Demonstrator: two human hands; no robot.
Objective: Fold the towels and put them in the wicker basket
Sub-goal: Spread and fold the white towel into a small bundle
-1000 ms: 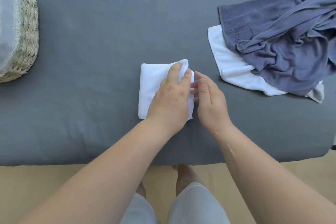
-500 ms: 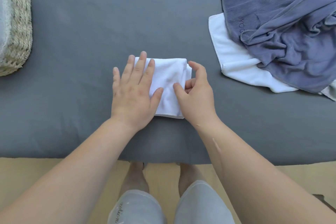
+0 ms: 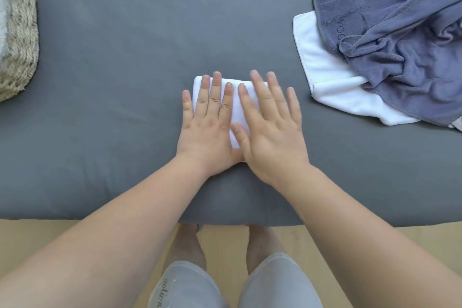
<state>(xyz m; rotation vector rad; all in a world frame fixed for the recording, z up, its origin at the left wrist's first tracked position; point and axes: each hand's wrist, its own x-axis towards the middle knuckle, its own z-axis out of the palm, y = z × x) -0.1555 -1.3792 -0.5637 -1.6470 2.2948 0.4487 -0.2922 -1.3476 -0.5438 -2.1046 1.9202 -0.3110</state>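
Observation:
A small folded white towel (image 3: 236, 110) lies on the grey table (image 3: 125, 82) in the middle, mostly covered by my hands. My left hand (image 3: 208, 127) lies flat on its left part with straight fingers. Flat beside it, my right hand (image 3: 271, 130) presses the towel's right part, fingers spread. The wicker basket (image 3: 17, 40) stands at the far left edge, partly out of frame. At the right, a crumpled blue-grey towel (image 3: 390, 40) lies over another white towel (image 3: 332, 85).
The table's front edge (image 3: 100, 219) runs across the lower part of the view, with a wooden floor and my legs below it. Bare grey surface stretches between the basket and the folded towel.
My right hand went from pinching the towel's right edge to lying flat on it. My left hand stays flat and has shifted a little.

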